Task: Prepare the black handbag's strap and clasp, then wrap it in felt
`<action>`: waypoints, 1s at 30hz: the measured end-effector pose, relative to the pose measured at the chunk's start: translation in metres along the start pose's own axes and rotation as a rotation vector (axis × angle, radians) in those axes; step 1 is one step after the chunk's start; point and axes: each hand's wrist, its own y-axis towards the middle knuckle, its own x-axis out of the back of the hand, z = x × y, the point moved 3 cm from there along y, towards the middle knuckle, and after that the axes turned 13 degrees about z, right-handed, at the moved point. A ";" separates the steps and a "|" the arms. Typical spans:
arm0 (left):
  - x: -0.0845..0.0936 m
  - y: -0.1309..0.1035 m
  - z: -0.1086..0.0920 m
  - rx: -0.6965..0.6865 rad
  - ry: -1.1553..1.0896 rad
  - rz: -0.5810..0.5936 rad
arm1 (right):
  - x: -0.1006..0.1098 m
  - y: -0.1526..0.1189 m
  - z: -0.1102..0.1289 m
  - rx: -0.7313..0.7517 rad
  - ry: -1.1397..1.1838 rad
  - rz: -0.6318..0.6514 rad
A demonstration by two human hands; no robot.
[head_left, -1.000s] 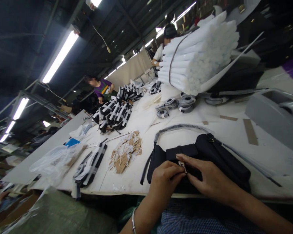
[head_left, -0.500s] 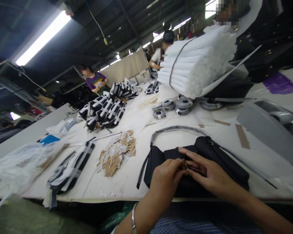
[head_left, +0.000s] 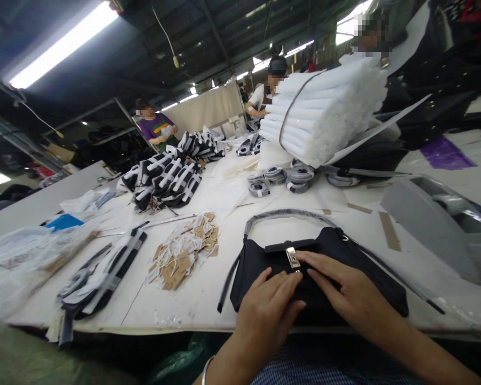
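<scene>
A black handbag (head_left: pixel 260 259) lies flat on the white table (head_left: pixel 232 211) right in front of me, its wrapped handle (head_left: pixel 288 215) arching away from me. A gold metal clasp (head_left: pixel 292 258) sits on its front flap. My left hand (head_left: pixel 266 310) rests palm down on the bag's near side, fingers spread. My right hand (head_left: pixel 344 291) lies flat on the bag too, its fingertips touching just below the clasp. Neither hand grips anything.
A heap of paper tags (head_left: pixel 182 256) lies left of the bag, black-and-white straps (head_left: pixel 100 275) further left. Rolled straps (head_left: pixel 296 179), a big bundle of white foam sheets (head_left: pixel 324 109) and a grey tray (head_left: pixel 444 224) stand behind and right. Other people work at the far end.
My fingers have let go of the clasp, which they were pinching, and both hands now lie flat on the bag. The flap is down with the clasp showing.
</scene>
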 end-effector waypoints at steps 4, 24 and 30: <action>-0.017 -0.018 0.001 -0.060 0.119 -0.019 | 0.008 0.010 0.010 0.126 -0.265 0.099; -0.037 -0.025 0.007 -0.045 0.106 -0.105 | 0.025 0.086 -0.002 0.060 -0.254 0.329; -0.037 -0.027 0.010 -0.022 -0.059 -0.181 | 0.010 -0.001 0.000 0.203 -0.321 0.457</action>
